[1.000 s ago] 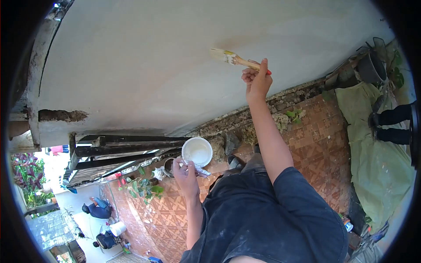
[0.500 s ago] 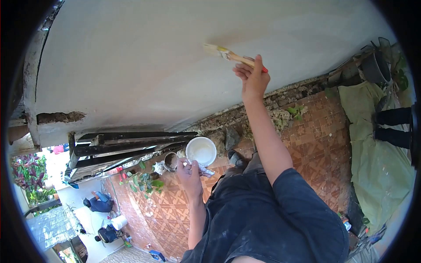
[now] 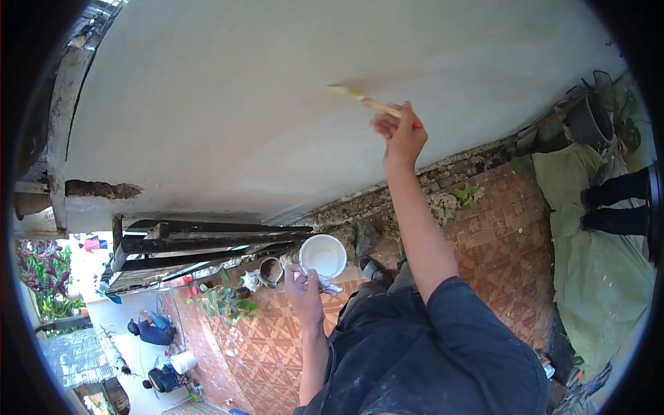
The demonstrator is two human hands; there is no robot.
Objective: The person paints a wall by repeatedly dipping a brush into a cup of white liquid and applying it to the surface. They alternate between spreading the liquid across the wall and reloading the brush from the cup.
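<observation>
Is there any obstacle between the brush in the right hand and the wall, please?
Nothing visible stands between the brush in the right hand and the wall; whether its bristles touch, I cannot tell.

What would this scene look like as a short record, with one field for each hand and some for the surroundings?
right hand: grips paintbrush by its handle; bristles towards wall, contact unclear
left hand: holds white container, opening visible
floor: reddish-brown, patterned
image right: green sheet; a person's dark-clad legs
image lower left: white bucket near two people
</observation>
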